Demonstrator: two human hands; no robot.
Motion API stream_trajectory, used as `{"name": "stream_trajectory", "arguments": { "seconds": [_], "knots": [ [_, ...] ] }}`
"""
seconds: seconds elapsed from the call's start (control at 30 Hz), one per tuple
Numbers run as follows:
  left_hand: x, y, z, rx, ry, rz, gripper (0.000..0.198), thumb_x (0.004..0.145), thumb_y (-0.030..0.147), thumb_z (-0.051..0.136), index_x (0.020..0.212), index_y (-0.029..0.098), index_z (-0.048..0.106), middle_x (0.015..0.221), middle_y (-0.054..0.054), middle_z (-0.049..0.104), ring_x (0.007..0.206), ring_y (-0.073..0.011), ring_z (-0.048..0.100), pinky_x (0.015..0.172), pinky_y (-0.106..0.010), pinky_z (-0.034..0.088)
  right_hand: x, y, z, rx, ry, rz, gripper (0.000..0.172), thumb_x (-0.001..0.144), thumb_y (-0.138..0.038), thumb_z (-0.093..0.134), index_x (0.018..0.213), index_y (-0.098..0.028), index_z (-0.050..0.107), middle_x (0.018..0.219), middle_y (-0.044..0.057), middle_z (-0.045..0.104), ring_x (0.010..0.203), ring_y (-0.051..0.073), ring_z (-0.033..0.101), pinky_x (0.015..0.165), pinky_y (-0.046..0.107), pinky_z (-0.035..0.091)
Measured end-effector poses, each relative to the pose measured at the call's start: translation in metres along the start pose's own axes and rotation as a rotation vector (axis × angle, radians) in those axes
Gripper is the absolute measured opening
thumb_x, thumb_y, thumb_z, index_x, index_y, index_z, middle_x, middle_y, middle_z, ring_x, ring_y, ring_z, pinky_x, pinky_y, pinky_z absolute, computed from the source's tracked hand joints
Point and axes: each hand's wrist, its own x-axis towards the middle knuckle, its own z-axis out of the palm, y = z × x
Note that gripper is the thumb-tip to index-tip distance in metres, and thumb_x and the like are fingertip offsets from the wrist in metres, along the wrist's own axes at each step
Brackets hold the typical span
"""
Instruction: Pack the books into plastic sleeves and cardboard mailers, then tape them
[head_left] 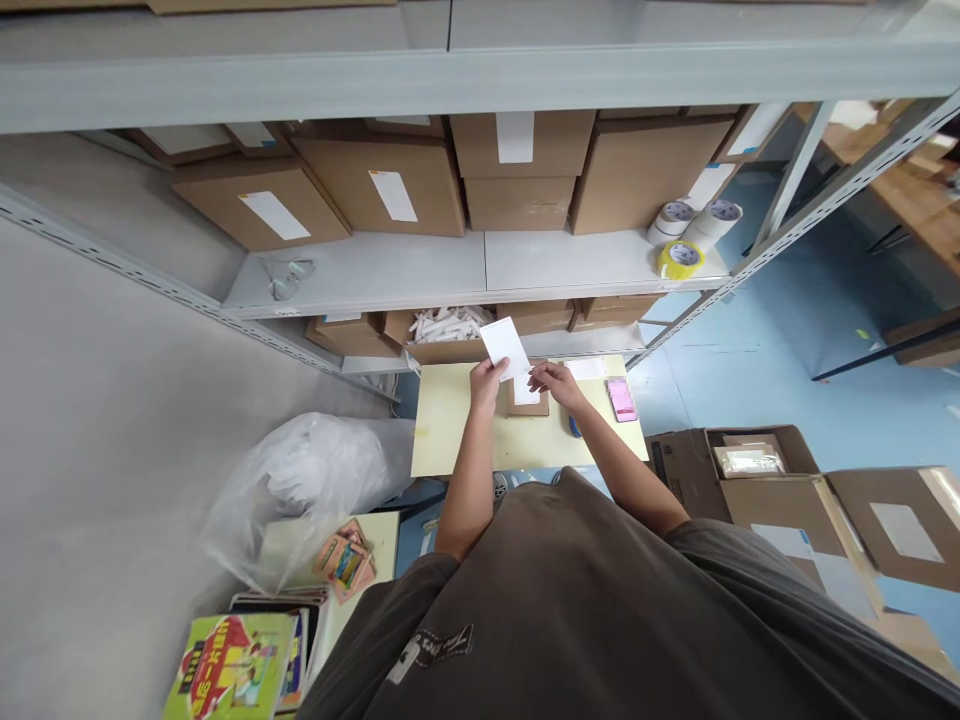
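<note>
In my left hand [489, 383] is a white rectangular sheet [505, 347], like a label or card, pinched at its lower left edge and tilted over the table. My right hand [555, 385] is close by the sheet's lower right corner, its fingers curled in a pinch; what is between them is too small to tell. Beneath the hands a small brown cardboard box [528, 409] lies on the pale yellow table [450, 430], with a white paper [526, 390] on its top.
Right of the hands are white papers [586, 369], a pink item [621, 399] and a blue roll [574, 425]. Ahead, a grey shelf [420, 265] bears cartons and tape rolls [681, 259]. A plastic bag [322, 470] sits left; open cartons [750, 450] stand on the right.
</note>
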Motion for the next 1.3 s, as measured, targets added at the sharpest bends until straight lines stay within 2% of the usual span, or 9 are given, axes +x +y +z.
{"name": "stream_trajectory", "arguments": {
  "seconds": [0.43,0.53,0.6,0.63,0.7,0.77,0.8,0.97,1.3],
  "knots": [
    [-0.01,-0.003,0.009,0.025,-0.056,-0.028,0.056,0.063,0.05,0.099,0.103,0.015,0.083,0.104,-0.011,0.083,0.104,-0.0302,0.076,0.097,-0.041,0.058,-0.008,-0.004,-0.006,0.011,-0.043,-0.073,0.049,0.089,-0.071,0.074,0.089,-0.023,0.065,0.089,0.004,0.078,0.078,0.017,0.073,0.074,0.029,0.055],
    [-0.017,0.001,0.01,0.096,0.031,0.001,0.064,0.062,0.038,0.103,0.118,0.018,0.079,0.114,-0.012,0.081,0.113,-0.0295,0.074,0.1,-0.038,0.056,-0.012,-0.005,-0.006,0.025,-0.049,-0.11,0.052,0.089,-0.074,0.073,0.09,-0.024,0.064,0.09,0.004,0.077,0.079,0.018,0.073,0.075,0.031,0.055],
    [-0.023,0.006,0.011,0.162,0.074,0.061,0.061,0.063,0.033,0.102,0.118,0.021,0.079,0.118,-0.012,0.08,0.119,-0.0284,0.072,0.102,-0.035,0.055,-0.013,-0.005,-0.006,0.025,-0.048,-0.128,0.053,0.089,-0.076,0.073,0.09,-0.024,0.063,0.09,0.004,0.077,0.079,0.018,0.073,0.075,0.031,0.056],
    [-0.026,0.009,0.012,0.191,0.042,0.085,0.053,0.066,0.034,0.101,0.114,0.021,0.08,0.116,-0.011,0.08,0.118,-0.0281,0.072,0.102,-0.035,0.055,-0.014,-0.005,-0.007,0.019,-0.049,-0.134,0.054,0.089,-0.077,0.073,0.09,-0.024,0.063,0.09,0.004,0.077,0.079,0.019,0.073,0.076,0.032,0.056],
    [-0.033,0.013,0.014,0.24,-0.132,0.088,0.038,0.072,0.039,0.098,0.102,0.02,0.084,0.106,-0.01,0.082,0.108,-0.028,0.074,0.099,-0.036,0.056,-0.015,-0.005,-0.007,-0.003,-0.052,-0.148,0.054,0.09,-0.077,0.071,0.092,-0.024,0.064,0.089,0.004,0.076,0.08,0.019,0.073,0.076,0.033,0.056],
    [-0.039,0.016,0.017,0.273,-0.312,0.078,0.035,0.073,0.042,0.096,0.097,0.018,0.086,0.096,-0.009,0.083,0.096,-0.0273,0.076,0.094,-0.037,0.058,-0.015,-0.005,-0.006,-0.024,-0.055,-0.168,0.053,0.092,-0.076,0.069,0.094,-0.024,0.065,0.087,0.004,0.075,0.081,0.02,0.073,0.078,0.034,0.056],
    [-0.041,0.016,0.018,0.283,-0.359,0.086,0.036,0.073,0.042,0.096,0.097,0.018,0.087,0.094,-0.009,0.083,0.093,-0.0268,0.076,0.092,-0.037,0.058,-0.015,-0.006,-0.006,-0.03,-0.056,-0.176,0.052,0.093,-0.076,0.069,0.094,-0.024,0.066,0.085,0.004,0.075,0.081,0.02,0.073,0.078,0.034,0.056],
    [-0.048,0.017,0.019,0.268,-0.32,0.146,0.031,0.076,0.044,0.094,0.094,0.02,0.089,0.093,-0.007,0.083,0.094,-0.0268,0.077,0.092,-0.035,0.057,-0.016,-0.011,-0.002,-0.049,-0.064,-0.193,0.054,0.092,-0.079,0.068,0.089,-0.025,0.065,0.083,0.004,0.076,0.078,0.022,0.071,0.079,0.038,0.058],
    [-0.055,0.021,0.015,0.262,-0.286,0.125,0.033,0.076,0.048,0.093,0.092,0.019,0.089,0.091,-0.007,0.083,0.093,-0.0268,0.075,0.091,-0.036,0.058,-0.018,-0.01,0.001,-0.061,-0.09,-0.186,0.055,0.09,-0.081,0.068,0.093,-0.026,0.071,0.085,0.006,0.077,0.082,0.024,0.073,0.08,0.04,0.06]
  ]
}}
